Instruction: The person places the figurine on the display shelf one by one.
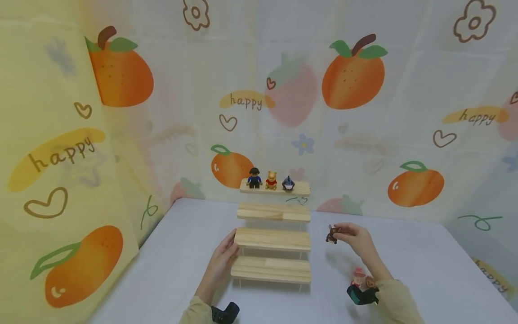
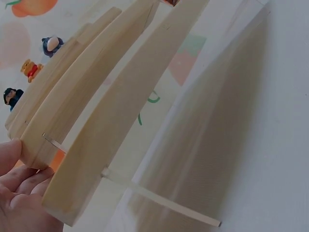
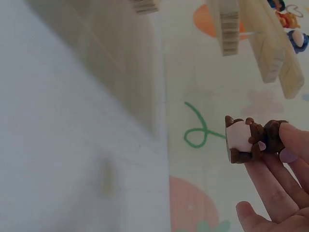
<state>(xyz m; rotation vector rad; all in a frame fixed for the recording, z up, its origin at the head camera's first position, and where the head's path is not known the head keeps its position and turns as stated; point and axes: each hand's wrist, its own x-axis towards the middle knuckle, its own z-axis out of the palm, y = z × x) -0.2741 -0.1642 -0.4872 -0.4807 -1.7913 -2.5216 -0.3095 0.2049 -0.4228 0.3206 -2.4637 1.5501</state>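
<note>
A stepped wooden shelf (image 1: 273,239) with several pale boards on thin clear legs stands in the middle of the table. My left hand (image 1: 223,254) grips the left end of one of its lower boards, thumb and fingers around the edge in the left wrist view. To the right of the shelf, my right hand (image 1: 356,239) pinches a small brown toy figure (image 3: 244,140) with a pale underside between thumb and fingers, above the table. On the top board stand a dark-haired toy figure in blue (image 1: 254,178), a yellow bear in a red shirt (image 1: 271,180) and a blue donkey figure (image 1: 288,183).
A pink toy figure with a red hat (image 1: 358,276) stands on the white table (image 1: 162,270) near my right forearm. Beside it is a small brown thing (image 1: 370,282), partly hidden by the wrist camera. Fruit-printed cloth (image 1: 259,58) hangs behind the table and along both sides.
</note>
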